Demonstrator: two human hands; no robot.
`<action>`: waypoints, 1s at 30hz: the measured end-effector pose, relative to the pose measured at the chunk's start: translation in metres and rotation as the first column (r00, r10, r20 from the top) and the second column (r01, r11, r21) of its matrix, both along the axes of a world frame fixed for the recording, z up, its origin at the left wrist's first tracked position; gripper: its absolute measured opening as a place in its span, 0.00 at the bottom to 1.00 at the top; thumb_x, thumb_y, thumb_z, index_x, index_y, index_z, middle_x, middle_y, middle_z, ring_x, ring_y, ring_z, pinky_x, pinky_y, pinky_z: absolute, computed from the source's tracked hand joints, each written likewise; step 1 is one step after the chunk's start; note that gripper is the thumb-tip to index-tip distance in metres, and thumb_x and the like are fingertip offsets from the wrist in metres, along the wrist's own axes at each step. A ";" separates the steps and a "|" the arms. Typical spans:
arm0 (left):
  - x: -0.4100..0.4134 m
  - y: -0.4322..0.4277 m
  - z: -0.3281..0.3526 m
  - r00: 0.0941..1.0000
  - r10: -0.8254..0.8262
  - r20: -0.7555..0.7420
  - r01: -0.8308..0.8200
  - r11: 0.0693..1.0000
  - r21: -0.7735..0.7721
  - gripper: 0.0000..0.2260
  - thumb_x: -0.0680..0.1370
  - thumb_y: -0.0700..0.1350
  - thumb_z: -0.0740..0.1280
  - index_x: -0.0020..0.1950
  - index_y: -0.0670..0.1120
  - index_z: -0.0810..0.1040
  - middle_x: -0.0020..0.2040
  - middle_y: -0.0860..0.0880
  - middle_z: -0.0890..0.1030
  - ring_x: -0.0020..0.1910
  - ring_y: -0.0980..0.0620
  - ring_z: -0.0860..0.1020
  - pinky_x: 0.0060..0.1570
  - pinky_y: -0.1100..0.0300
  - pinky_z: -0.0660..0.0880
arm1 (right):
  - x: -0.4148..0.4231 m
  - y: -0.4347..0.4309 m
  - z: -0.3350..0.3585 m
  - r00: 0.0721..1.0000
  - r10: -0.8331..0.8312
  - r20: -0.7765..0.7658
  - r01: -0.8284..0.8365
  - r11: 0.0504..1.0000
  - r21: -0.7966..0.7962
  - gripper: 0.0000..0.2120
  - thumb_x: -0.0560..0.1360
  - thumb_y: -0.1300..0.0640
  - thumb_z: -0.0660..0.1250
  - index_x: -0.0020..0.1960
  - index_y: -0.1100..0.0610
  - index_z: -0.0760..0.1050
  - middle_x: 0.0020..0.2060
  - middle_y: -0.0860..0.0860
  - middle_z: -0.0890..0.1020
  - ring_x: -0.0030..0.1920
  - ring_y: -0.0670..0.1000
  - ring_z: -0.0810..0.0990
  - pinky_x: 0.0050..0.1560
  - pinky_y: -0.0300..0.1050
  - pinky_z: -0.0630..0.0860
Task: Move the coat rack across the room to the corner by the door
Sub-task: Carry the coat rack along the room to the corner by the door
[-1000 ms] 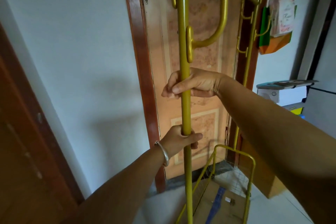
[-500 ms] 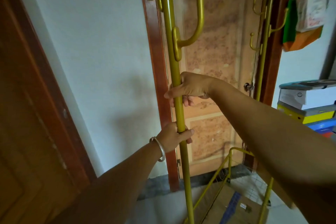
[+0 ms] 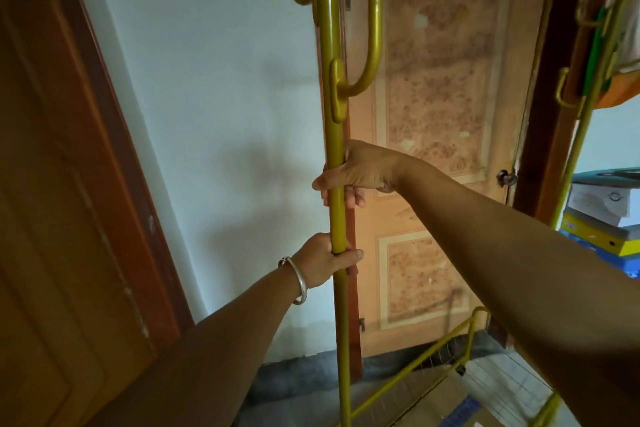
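Both hands are on the gold coat rack (image 3: pixel 335 135), and it stands right in front of the pale panelled door (image 3: pixel 440 114), its near pole lined up with the door's left frame. The right hand (image 3: pixel 360 170) is the upper one, fingers (image 3: pixel 350 198) clenched round the pole just under a big ball-tipped hook (image 3: pixel 372 28). Lower down, the left hand (image 3: pixel 325 258) is wrapped tight on the same pole, thumb across the front, a silver bangle (image 3: pixel 298 279) on that wrist. The white wall (image 3: pixel 207 97) fills the space to the left, with a brown wooden door (image 3: pixel 52 201) at the far left edge. A second gold pole (image 3: pixel 588 121) rises on the right, and the rack's yellow lower rail (image 3: pixel 415 374) shows above a cardboard box (image 3: pixel 433 402) on the floor. Stacked boxes (image 3: pixel 604 215) sit at the right edge.
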State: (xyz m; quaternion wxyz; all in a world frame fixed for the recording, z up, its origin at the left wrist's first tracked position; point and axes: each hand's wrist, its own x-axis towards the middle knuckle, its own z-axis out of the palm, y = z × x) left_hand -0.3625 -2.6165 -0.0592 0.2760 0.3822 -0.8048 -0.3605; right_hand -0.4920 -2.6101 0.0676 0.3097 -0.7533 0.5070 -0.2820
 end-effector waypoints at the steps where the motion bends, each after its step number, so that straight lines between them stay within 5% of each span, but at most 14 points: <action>1: 0.009 -0.008 0.001 1.000 0.007 0.010 -0.007 1.000 -0.006 0.12 0.75 0.49 0.63 0.38 0.43 0.79 0.39 0.43 0.83 0.41 0.49 0.80 0.47 0.59 0.75 | 0.009 -0.007 0.001 1.000 -0.004 -0.005 0.004 1.000 -0.007 0.14 0.72 0.54 0.71 0.45 0.67 0.82 0.34 0.57 0.85 0.24 0.50 0.78 0.24 0.38 0.74; 5: 0.046 -0.037 0.003 1.000 0.016 0.007 -0.016 1.000 -0.003 0.15 0.75 0.49 0.64 0.43 0.36 0.79 0.43 0.37 0.82 0.43 0.47 0.80 0.45 0.63 0.74 | 0.046 -0.036 0.002 0.999 -0.031 -0.011 0.031 0.999 -0.017 0.15 0.72 0.54 0.71 0.45 0.68 0.81 0.42 0.64 0.85 0.27 0.53 0.78 0.24 0.38 0.74; 10: 0.086 -0.064 0.007 1.000 0.008 0.025 -0.009 1.000 0.022 0.10 0.76 0.48 0.63 0.40 0.43 0.78 0.40 0.47 0.82 0.40 0.53 0.80 0.43 0.66 0.73 | 0.087 -0.069 0.002 1.000 -0.031 -0.001 0.031 0.999 -0.015 0.15 0.72 0.55 0.70 0.46 0.68 0.81 0.35 0.60 0.84 0.26 0.53 0.78 0.27 0.40 0.77; 23: 0.155 -0.144 0.013 0.990 0.106 0.093 -0.108 0.994 0.020 0.10 0.76 0.46 0.63 0.40 0.42 0.79 0.40 0.46 0.82 0.47 0.46 0.80 0.55 0.54 0.74 | 0.156 -0.159 0.002 0.999 0.038 -0.012 -0.038 0.998 -0.040 0.17 0.71 0.54 0.71 0.46 0.70 0.80 0.41 0.64 0.85 0.30 0.56 0.80 0.29 0.41 0.78; 30: 0.177 -0.189 0.015 0.974 0.184 0.129 -0.184 0.983 -0.013 0.09 0.75 0.47 0.65 0.35 0.48 0.78 0.45 0.37 0.83 0.50 0.38 0.80 0.58 0.43 0.75 | 0.180 -0.210 0.000 0.996 0.082 -0.022 -0.083 0.996 -0.021 0.14 0.71 0.55 0.71 0.43 0.68 0.80 0.25 0.51 0.83 0.24 0.52 0.79 0.26 0.41 0.77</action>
